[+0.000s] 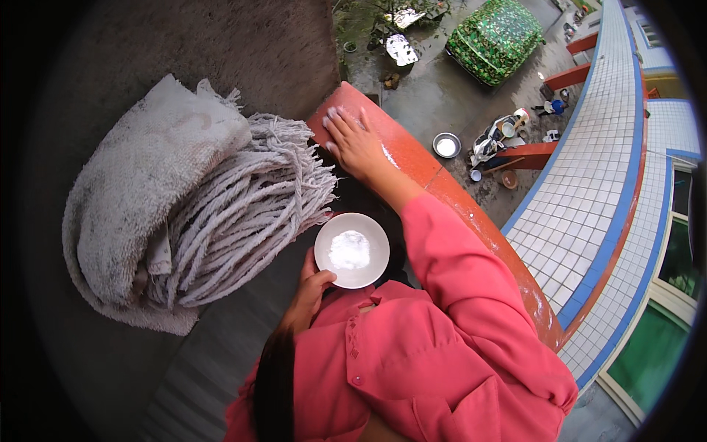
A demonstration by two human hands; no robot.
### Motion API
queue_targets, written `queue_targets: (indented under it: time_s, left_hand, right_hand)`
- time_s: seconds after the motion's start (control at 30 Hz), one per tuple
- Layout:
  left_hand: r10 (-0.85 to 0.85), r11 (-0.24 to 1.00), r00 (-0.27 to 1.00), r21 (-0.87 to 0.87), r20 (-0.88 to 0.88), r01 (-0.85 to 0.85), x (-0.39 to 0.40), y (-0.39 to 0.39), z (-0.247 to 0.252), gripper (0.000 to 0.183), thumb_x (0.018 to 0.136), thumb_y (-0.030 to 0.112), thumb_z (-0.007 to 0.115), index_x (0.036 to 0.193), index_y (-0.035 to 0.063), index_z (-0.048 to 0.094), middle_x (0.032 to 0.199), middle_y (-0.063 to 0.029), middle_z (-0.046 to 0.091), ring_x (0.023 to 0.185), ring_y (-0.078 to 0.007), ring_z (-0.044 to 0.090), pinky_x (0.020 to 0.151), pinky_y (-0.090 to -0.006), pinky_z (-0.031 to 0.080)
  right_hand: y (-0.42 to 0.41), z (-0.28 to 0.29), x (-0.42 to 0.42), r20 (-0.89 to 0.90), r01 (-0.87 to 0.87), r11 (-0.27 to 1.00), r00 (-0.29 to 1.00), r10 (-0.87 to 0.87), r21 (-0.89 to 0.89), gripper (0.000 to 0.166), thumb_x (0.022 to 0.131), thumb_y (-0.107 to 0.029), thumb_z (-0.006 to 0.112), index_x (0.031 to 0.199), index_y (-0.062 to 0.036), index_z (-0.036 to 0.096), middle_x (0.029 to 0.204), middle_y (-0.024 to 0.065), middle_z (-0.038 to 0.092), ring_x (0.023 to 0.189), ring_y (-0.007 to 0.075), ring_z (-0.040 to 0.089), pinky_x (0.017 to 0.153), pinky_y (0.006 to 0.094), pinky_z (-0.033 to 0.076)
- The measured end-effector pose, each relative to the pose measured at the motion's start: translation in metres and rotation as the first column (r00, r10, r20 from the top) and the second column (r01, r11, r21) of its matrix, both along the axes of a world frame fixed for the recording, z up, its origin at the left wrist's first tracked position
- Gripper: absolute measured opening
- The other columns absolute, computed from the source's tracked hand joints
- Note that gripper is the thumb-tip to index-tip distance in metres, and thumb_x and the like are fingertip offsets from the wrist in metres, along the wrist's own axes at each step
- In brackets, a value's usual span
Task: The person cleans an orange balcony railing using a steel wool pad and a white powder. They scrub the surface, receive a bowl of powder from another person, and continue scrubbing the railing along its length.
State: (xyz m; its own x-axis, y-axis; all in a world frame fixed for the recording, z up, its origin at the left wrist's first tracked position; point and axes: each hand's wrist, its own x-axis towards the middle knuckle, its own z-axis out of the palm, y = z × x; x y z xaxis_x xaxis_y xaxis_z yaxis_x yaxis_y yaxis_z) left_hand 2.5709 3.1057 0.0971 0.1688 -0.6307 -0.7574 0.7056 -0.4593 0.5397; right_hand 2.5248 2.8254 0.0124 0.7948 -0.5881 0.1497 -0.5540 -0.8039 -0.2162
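Note:
In my left hand (311,293) is a small white bowl (325,243) with white powder (350,250) in it; the thumb lies at the rim. My right hand (352,139) rests palm down on the red top of a wall ledge (422,166), near its end by the rough wall. Its fingers are slightly apart and white powder clings to their tips. A white streak of powder (390,156) lies on the ledge beside the wrist, and fainter white marks run further along it.
A bundle of grey-white rope strands (237,215) and a folded rough cloth (149,182) lie left of the bowl. Beyond the ledge is a drop to a yard with a covered vehicle (496,41), a metal basin (446,145) and a person (554,106). A tiled wall (585,193) curves at right.

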Motion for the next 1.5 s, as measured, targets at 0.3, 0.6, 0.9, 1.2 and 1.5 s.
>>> queue_targets:
  time_s: [0.3, 0.6, 0.9, 1.2, 1.5]
  left_hand:
    - [-0.095, 0.994, 0.995, -0.06, -0.014, 0.094, 0.017, -0.009, -0.005, 0.071, 0.064, -0.005, 0.049, 0.132, 0.0061, 0.035, 0.12, -0.0108, 0.049, 0.104, -0.0231, 0.056, 0.078, -0.0323, 0.054]
    - [-0.22, 0.971, 0.975, -0.092, 0.034, 0.222, 0.003, -0.019, 0.001, 0.067, 0.066, -0.003, 0.047, 0.131, 0.0054, 0.032, 0.122, -0.015, 0.049, 0.104, -0.0286, 0.058, 0.073, -0.0384, 0.058]
    - [-0.362, 0.923, 0.928, -0.104, 0.092, 0.37, -0.026, -0.009, 0.003, 0.073, 0.065, 0.0, 0.048, 0.135, 0.0077, 0.029, 0.126, -0.0155, 0.048, 0.109, -0.0311, 0.056, 0.075, -0.042, 0.057]
    - [-0.549, 0.812, 0.818, -0.123, 0.17, 0.571, -0.107, 0.004, 0.025, 0.074, 0.066, 0.001, 0.046, 0.137, 0.0095, 0.027, 0.127, -0.0142, 0.048, 0.107, -0.0274, 0.057, 0.068, -0.035, 0.056]
    - [-0.664, 0.72, 0.738, -0.165, 0.119, 0.675, -0.231, 0.027, 0.035, 0.069, 0.069, 0.002, 0.046, 0.135, 0.0109, 0.031, 0.124, -0.011, 0.051, 0.098, -0.0239, 0.062, 0.063, -0.03, 0.057]
  right_hand:
    - [0.026, 0.022, -0.134, -0.096, 0.351, 0.936, 0.933, -0.348, 0.021, 0.06, 0.088, -0.042, 0.049, 0.137, -0.0077, 0.041, 0.145, 0.0105, 0.036, 0.138, 0.0226, 0.026, 0.112, 0.0534, 0.005]
    - [0.025, 0.008, -0.061, -0.125, 0.167, 0.984, 0.977, -0.173, -0.054, 0.07, 0.09, -0.057, 0.032, 0.143, -0.0114, 0.031, 0.15, 0.007, 0.027, 0.141, 0.021, 0.016, 0.114, 0.0506, -0.001]
    - [0.124, 0.028, -0.238, -0.221, 0.377, 0.922, 0.91, -0.351, 0.087, 0.074, 0.089, -0.06, 0.035, 0.144, -0.0104, 0.029, 0.152, 0.008, 0.023, 0.142, 0.0198, 0.013, 0.114, 0.0504, -0.001]
    - [0.257, 0.036, -0.466, -0.29, 0.928, 0.367, 0.334, -0.897, -0.067, 0.073, 0.09, -0.057, 0.038, 0.145, -0.0097, 0.028, 0.153, 0.0091, 0.019, 0.143, 0.0222, 0.008, 0.111, 0.0565, -0.001]
    - [0.372, 0.049, -0.549, -0.278, 0.952, 0.306, 0.295, -0.914, 0.007, 0.076, 0.088, -0.059, 0.038, 0.144, -0.009, 0.028, 0.152, 0.0064, 0.022, 0.143, 0.0205, 0.01, 0.112, 0.0558, 0.001]
